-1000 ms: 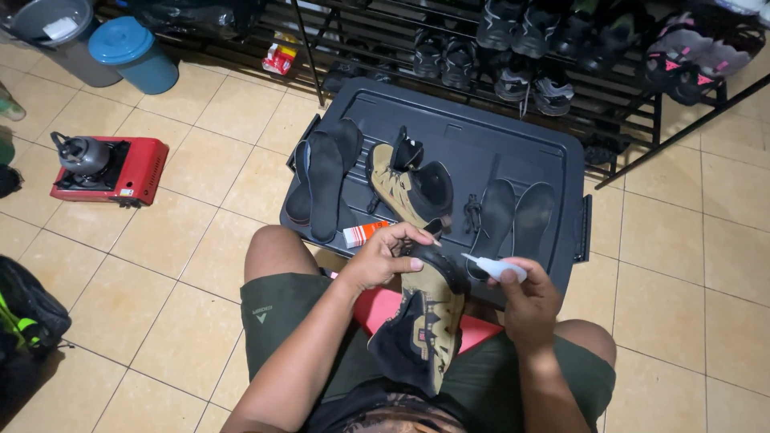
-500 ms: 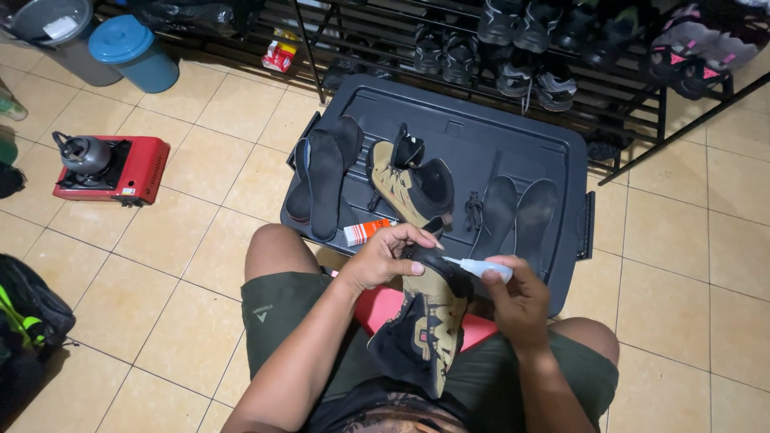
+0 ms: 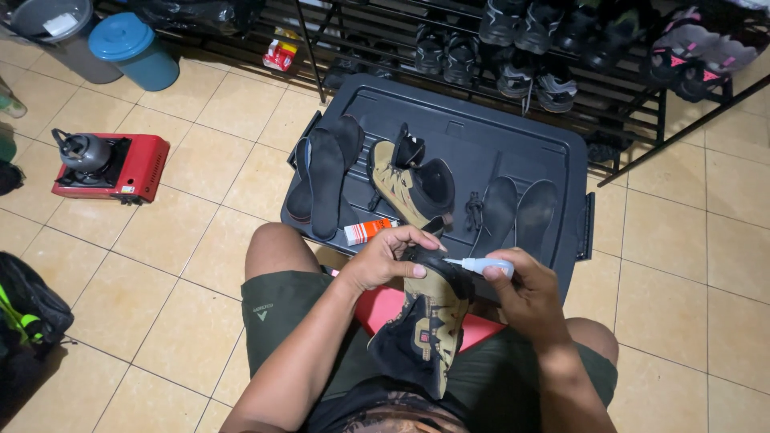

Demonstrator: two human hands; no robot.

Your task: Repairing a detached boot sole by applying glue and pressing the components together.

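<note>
While gripped, shoe [image 3: 429,321] under left hand [image 3: 385,261]

Tan-and-black shoe [image 3: 429,321] on lap, black toe and sole edge, tan upper with dark patches. Glue bottle [image 3: 485,265] white, pale blue tint, white nozzle. Second shoe [image 3: 409,188] at 12 o'clock tan with black collar. Storage-box lid [image 3: 497,144] dark charcoal. Insoles [image 3: 325,180] at 11 o'clock black; insoles [image 3: 517,212] at 1 o'clock dark grey. Small box [image 3: 367,232] white and orange. Shorts [image 3: 277,313] olive green. Seat [image 3: 385,309] red. Portable stove [image 3: 128,168] red, kettle [image 3: 83,151] grey. Bucket [image 3: 136,48] blue. Floor tiles [image 3: 160,297] beige.
</note>
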